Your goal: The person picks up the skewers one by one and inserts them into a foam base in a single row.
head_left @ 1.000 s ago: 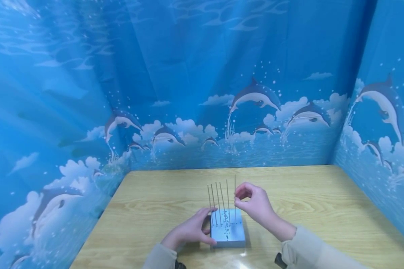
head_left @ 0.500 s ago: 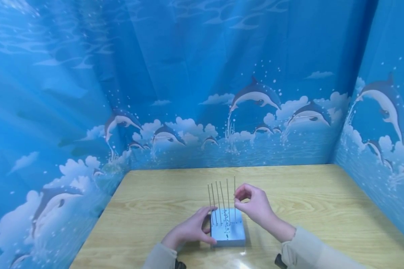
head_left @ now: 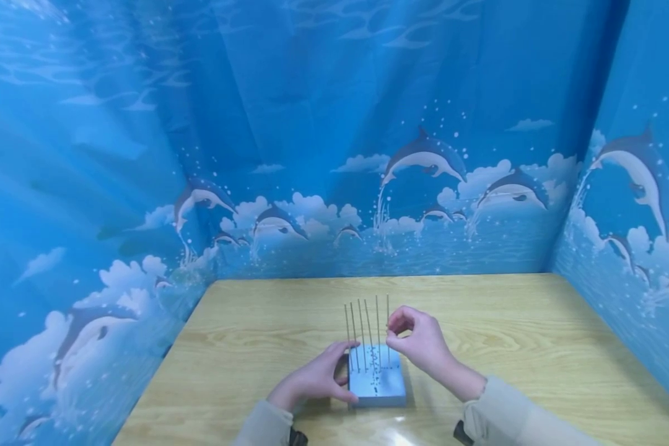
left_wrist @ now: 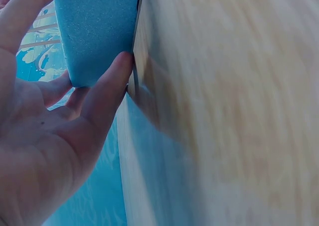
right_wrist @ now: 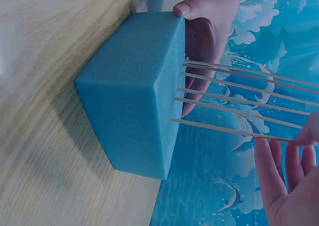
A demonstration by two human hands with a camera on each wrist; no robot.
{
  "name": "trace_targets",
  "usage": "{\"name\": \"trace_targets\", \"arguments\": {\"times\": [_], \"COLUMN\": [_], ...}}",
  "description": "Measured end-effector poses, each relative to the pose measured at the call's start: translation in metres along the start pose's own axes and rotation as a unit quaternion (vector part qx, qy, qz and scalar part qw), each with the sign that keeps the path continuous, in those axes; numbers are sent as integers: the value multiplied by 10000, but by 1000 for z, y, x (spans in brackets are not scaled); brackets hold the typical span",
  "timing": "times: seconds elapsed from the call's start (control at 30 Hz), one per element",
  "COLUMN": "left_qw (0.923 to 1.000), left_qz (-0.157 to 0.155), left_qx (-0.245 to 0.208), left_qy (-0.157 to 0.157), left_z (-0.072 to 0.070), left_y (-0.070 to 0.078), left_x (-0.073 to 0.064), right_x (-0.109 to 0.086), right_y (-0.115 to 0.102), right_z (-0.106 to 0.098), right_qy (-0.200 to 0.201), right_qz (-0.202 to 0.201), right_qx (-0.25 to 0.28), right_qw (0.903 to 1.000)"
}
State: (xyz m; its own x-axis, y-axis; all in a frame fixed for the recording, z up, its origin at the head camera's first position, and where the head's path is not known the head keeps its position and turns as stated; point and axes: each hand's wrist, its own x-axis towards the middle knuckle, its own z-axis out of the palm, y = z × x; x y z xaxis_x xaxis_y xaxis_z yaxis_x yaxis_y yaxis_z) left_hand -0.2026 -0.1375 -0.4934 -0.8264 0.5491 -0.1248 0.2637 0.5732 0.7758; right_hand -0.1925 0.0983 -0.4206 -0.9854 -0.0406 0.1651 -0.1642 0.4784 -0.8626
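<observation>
A light blue foam block [head_left: 390, 389] sits on the table, its top dotted with small dark holes. Several thin wooden skewers [right_wrist: 239, 105] stand in it in a row, some leaning slightly. My left hand [head_left: 316, 376] grips the block's left side, thumb at the near corner and fingers along the far side; the left wrist view shows the thumb [left_wrist: 107, 89] against the foam. Between thumb and fingertips, my right hand [head_left: 424, 341] pinches the rightmost skewer [right_wrist: 214, 126] partway up. That skewer's lower end meets the block's top face.
The wood-grain table [head_left: 245, 347] extends around the block on all sides. Blue curtains printed with dolphins [head_left: 424, 155] enclose it at the back, left and right. Dark wrist straps [head_left: 461, 432] show at the sleeves.
The rightmost skewer has sunk slightly relative to the other skewers, and my right hand has come down a little with it. My left hand keeps its place on the block.
</observation>
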Motion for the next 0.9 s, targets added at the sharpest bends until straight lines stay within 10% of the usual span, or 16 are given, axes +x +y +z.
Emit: {"name": "trace_targets", "arguments": {"times": [0.9], "left_qw": [9999], "left_qz": [97], "left_qx": [-44], "left_qy": [3], "left_z": [-1], "left_y": [0], "left_x": [-1], "right_x": [-2], "right_y": [13], "right_z": [5], "right_qy": [25], "right_qz": [-98], "right_qx": [100], "right_qw": [9999]}}
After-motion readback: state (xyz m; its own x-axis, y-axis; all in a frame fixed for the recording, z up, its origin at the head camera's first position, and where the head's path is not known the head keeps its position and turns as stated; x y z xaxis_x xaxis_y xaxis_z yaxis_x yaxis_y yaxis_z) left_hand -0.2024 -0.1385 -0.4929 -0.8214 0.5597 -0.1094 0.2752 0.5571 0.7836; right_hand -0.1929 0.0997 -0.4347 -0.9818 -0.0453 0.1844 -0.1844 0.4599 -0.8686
